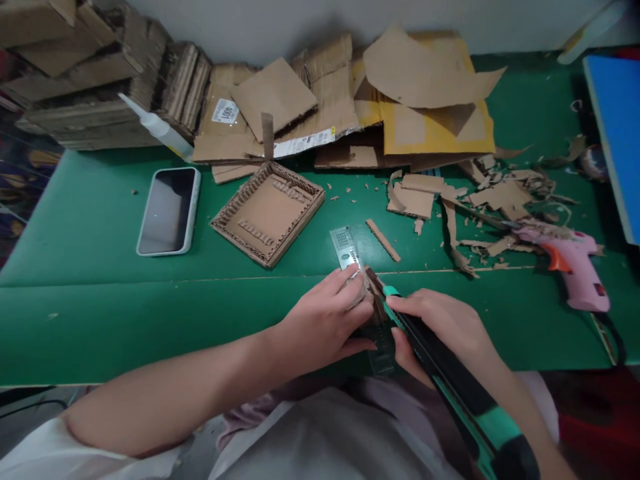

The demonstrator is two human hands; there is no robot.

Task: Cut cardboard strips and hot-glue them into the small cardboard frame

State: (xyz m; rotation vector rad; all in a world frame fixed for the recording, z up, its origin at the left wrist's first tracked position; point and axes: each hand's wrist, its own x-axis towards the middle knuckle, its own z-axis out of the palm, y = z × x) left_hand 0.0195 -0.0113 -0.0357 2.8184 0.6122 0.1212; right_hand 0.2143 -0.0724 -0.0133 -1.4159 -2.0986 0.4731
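Observation:
My left hand [330,313] presses a clear ruler [344,245] down near the table's front edge, its fingers bent together over it. A narrow strip of cardboard [376,303] lies beside the ruler, partly hidden by my fingers. My right hand [445,327] is wrapped round a black and green utility knife [440,360], whose blade end touches the strip by the ruler's right side. Another thin cardboard strip [383,240] lies just beyond. Farther left sits a shallow cardboard tray [267,213] with corrugated inner edges.
A phone [169,212] and a glue bottle [160,130] lie at the left. Stacked cardboard [95,80] and sheets [295,93] line the back. Scraps [500,193] and a pink glue gun [575,263] are at the right, near a blue board [617,133].

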